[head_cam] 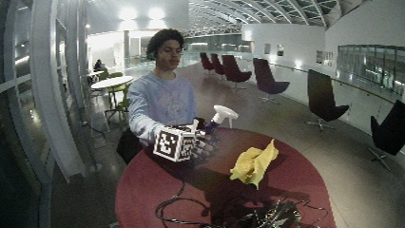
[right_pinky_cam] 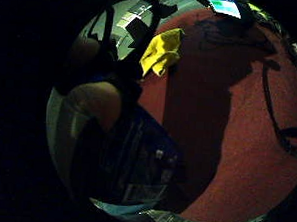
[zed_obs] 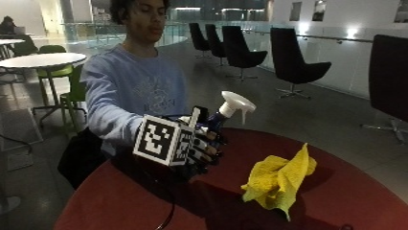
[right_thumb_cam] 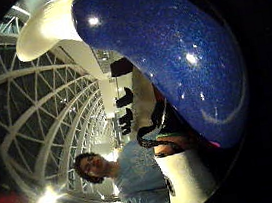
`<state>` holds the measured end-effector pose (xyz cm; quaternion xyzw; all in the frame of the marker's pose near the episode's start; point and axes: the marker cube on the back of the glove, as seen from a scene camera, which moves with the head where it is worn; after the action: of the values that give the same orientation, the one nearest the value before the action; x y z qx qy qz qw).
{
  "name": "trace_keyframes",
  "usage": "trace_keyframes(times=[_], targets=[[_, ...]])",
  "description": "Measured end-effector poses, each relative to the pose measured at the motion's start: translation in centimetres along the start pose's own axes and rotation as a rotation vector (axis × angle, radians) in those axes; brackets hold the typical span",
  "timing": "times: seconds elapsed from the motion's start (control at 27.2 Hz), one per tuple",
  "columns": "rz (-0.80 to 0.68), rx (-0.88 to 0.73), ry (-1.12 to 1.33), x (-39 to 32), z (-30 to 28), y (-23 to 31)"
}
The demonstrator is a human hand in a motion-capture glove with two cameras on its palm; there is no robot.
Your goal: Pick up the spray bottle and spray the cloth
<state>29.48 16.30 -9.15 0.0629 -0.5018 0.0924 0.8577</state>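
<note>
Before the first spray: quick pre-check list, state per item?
1. Spray bottle held by gloved right hand: ok, fingers curled round its blue body.
2. Bottle off the table: ok, lifted.
3. White nozzle faces the yellow cloth: ok, roughly, judged from the outside view.
4. Cloth in the spray path: ok, crumpled on the red table, nothing between.
5. Finger on trigger: cannot tell, hidden.
6. Liquid level: cannot tell.

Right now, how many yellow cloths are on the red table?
1. The yellow cloth lies crumpled on the red table, apart from the gloved right hand, which grips the spray bottle. None seems hidden.
</note>
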Motion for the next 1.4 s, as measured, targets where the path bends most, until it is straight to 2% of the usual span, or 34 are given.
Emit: trace_keyframes(times=[0.48, 0.92, 1.4], targets=[[0.245, -0.223, 0.02, -0.3, 3.4, -2.5], [0.327, -0.373, 0.129, 0.6, 4.7, -1.9], [0.339, -0.324, 0.123, 0.8, 4.4, -1.9]])
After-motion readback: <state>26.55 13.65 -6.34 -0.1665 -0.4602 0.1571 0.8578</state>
